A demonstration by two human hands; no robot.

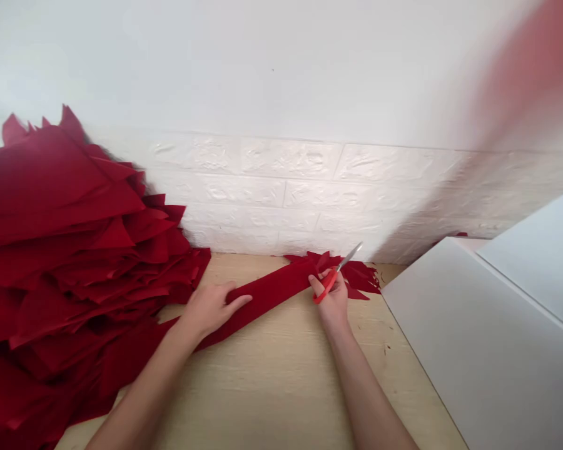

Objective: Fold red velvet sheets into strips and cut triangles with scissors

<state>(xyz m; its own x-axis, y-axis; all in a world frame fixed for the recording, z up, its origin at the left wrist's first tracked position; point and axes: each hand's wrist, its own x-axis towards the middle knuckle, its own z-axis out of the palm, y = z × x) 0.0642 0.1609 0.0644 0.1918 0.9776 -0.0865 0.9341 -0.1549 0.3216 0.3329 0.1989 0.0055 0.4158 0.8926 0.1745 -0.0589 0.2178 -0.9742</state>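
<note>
A long red fabric strip (pixel 267 290) runs diagonally from the large red pile up to the right. My left hand (pixel 211 307) lies across the strip, thumb stretched out and apart from the index finger; the other fingers are mostly hidden. In my right hand (pixel 334 303) is a pair of scissors (pixel 328 286) with red handles, its metal blades pointing up and to the right. The right thumb and fingertips also touch the strip's far end. Behind that hand, pointed red fabric scraps (pixel 363 276) lie against the wall.
At the left rises a tall heap of red fabric pieces (pixel 65 250). White boxes or panels (pixel 488 337) stand on the right of the pale wooden table (pixel 272 387). A white brick-patterned wall (pixel 263 187) borders the back. A blurred reddish shape fills the upper right corner.
</note>
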